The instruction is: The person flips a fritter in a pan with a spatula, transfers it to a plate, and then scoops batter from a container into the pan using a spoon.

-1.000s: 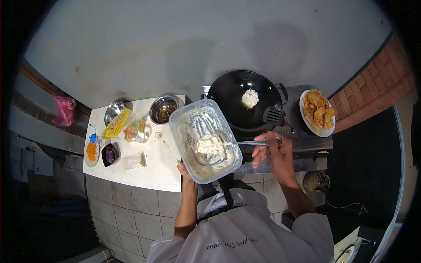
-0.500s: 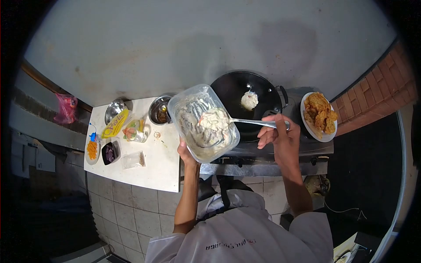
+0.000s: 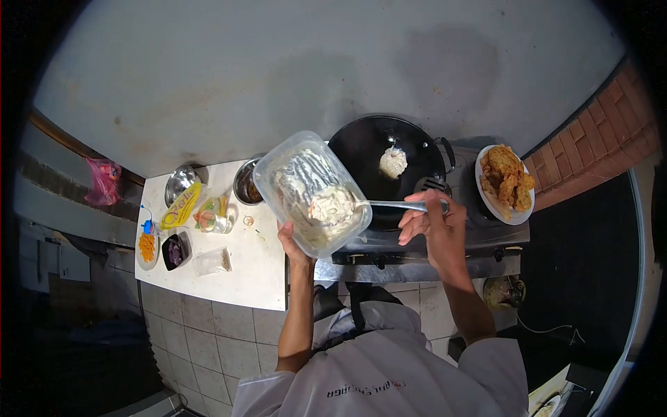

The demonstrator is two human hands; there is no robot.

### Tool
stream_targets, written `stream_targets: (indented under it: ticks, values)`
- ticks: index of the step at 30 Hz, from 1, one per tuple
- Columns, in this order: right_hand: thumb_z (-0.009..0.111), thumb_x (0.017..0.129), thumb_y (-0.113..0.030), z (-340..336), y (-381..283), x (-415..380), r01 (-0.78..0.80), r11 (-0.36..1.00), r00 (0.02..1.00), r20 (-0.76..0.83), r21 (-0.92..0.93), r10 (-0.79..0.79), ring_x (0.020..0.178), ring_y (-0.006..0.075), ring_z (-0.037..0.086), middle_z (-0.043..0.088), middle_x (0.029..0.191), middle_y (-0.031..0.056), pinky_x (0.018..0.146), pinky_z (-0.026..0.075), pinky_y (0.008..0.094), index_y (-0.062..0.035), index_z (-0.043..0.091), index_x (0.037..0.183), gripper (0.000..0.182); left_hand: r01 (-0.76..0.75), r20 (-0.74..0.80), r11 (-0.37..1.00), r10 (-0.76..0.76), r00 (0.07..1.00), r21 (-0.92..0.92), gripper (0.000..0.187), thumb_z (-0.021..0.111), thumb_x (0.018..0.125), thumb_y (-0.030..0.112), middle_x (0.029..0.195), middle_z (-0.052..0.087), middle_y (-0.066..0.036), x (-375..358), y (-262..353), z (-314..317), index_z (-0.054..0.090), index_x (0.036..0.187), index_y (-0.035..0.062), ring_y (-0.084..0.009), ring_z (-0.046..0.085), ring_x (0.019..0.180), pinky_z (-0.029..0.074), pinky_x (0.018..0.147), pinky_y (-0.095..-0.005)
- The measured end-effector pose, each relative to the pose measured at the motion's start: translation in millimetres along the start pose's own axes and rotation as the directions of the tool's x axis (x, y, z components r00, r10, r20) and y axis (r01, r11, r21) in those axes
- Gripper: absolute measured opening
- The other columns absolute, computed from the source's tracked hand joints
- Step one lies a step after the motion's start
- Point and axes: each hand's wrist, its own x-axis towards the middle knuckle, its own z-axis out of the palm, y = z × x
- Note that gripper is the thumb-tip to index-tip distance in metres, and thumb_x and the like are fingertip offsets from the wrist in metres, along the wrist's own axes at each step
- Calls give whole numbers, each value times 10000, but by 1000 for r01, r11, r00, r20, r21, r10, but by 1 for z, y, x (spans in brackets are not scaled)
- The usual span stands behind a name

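My left hand (image 3: pixel 295 244) grips the near left side of a clear plastic container (image 3: pixel 269 177), which is tilted and smeared with pale batter. In my right hand (image 3: pixel 439 226) is the handle of a metal spoon (image 3: pixel 396 204). Its bowl is inside the container, covered by a thick lump of batter (image 3: pixel 333 206). Behind the container is a black wok (image 3: pixel 356 142), partly hidden by it. One white dollop of batter (image 3: pixel 393 162) lies in the wok. A dark slotted spatula (image 3: pixel 432 183) rests at the wok's right side, partly behind my right hand.
Right of the wok, a white plate (image 3: pixel 515 218) bears golden fritters (image 3: pixel 506 177). On the white table (image 3: pixel 243 285) at left are metal bowls (image 3: pixel 182 182), a yellow packet (image 3: pixel 182 206), a dark dish (image 3: pixel 174 251) and a plate of orange pieces (image 3: pixel 146 247). A brick wall (image 3: pixel 590 149) borders the right.
The container and the spoon have shifted slightly left together. The spoon's bowl sits a little lower in the batter. The dollop stays in the wok.
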Motion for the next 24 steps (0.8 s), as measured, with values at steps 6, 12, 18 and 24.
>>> stream_targets:
  ticks: [6, 12, 18, 24]
  values:
    - [400, 1032, -258, -8, -6, 8, 17, 998, 998, -68, 59, -13, 458, 178, 600, 622, 660, 177, 430, 521, 278, 103, 584, 977, 409, -183, 50, 970, 177, 983, 162, 839, 574, 770, 179, 1450, 316, -187, 11, 18, 17, 156, 1482, 31, -317, 331, 1339, 267, 1116, -426]
    - [396, 1026, -229, -36, 2, 15, 98, 995, 976, -193, -7, -98, 524, 217, 638, 619, 684, 198, 474, 559, 321, 114, 570, 973, 388, -238, 12, 958, 239, 971, 162, 879, 603, 732, 14, 1428, 326, -202, 21, 35, 19, 145, 1481, 40, -319, 352, 1316, 289, 1099, -429]
    - [379, 1034, -230, -46, 66, 11, 41, 995, 982, -181, -93, -58, 554, 233, 655, 614, 717, 192, 508, 569, 321, 128, 542, 1029, 394, -302, 44, 947, 299, 953, 108, 815, 550, 795, 83, 1447, 306, -183, 26, 42, -12, 124, 1490, 64, -325, 339, 1324, 297, 1098, -472]
    - [459, 931, 45, -51, 118, -14, 244, 874, 970, 118, -420, -214, 702, 194, 674, 623, 836, 156, 655, 552, 291, 61, 549, 1176, 262, -280, 4, 954, 281, 960, 109, 792, 550, 843, 225, 1482, 273, -158, 12, 50, -17, 133, 1505, 107, -324, 316, 1351, 303, 1104, -497]
